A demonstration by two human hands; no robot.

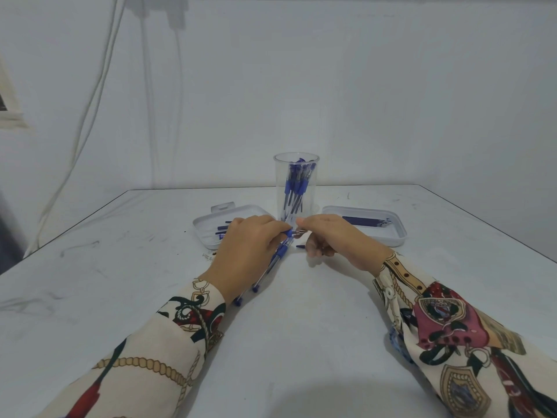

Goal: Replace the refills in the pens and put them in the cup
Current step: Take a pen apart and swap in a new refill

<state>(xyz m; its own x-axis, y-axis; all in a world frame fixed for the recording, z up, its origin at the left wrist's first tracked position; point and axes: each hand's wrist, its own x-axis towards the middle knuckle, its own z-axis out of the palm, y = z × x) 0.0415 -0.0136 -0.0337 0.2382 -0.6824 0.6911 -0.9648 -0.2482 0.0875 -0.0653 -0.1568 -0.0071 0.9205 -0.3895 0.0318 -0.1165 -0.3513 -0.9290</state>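
Observation:
My left hand (251,248) grips a clear pen with a blue grip (281,251), tip pointing away from me; more blue pens (247,292) lie under that hand on the table. My right hand (328,239) pinches the pen's metal tip (298,234) at the front end. A small blue piece (300,246) lies on the table just below the right hand. A tall clear cup (296,179) with several blue pens stands right behind the hands.
A white tray (208,224) with several refills sits behind the left hand. Another white tray (398,233) with dark blue refills lies at the right. White cables (99,95) hang on the wall at the left. The table's back edge (211,188) meets the wall.

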